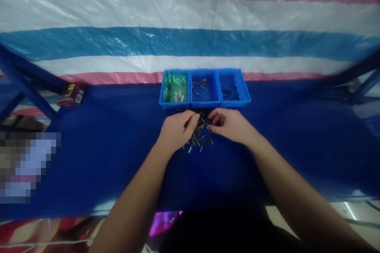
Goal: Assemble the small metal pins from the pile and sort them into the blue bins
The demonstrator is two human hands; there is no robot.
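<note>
Resting on a loose pile of small pins, both hands work at the centre of the head view. The left hand lies palm down, fingers curled, thumb and forefinger tips drawn together at its 2 o'clock edge over the pile; whether a pin sits between them cannot be told. The right hand lies palm down likewise, fingers bent and close together, fingertips touching the pile at its 9 o'clock edge; any held pin is too small to make out. Both forearms are bare and extend from the 6 o'clock edge of the frame, converging toward the pile.

The pins are thin, short, straight rods, dark with pale metallic glints, lying crosswise in a scatter between the two hands and spilling toward 6 o'clock. They lie on a blue cloth-covered table with a matte, fine weave.

At 12 o'clock from the pile, just beside it, stand three blue plastic bins in a row, walls touching. The left bin holds pale green and white pieces. The middle bin holds a few thin pins. The right bin holds dark pieces, indistinct.

At 10 o'clock, well apart, a small red box lies on the table edge. A glossy woven sheet striped red, white and blue hangs behind.
</note>
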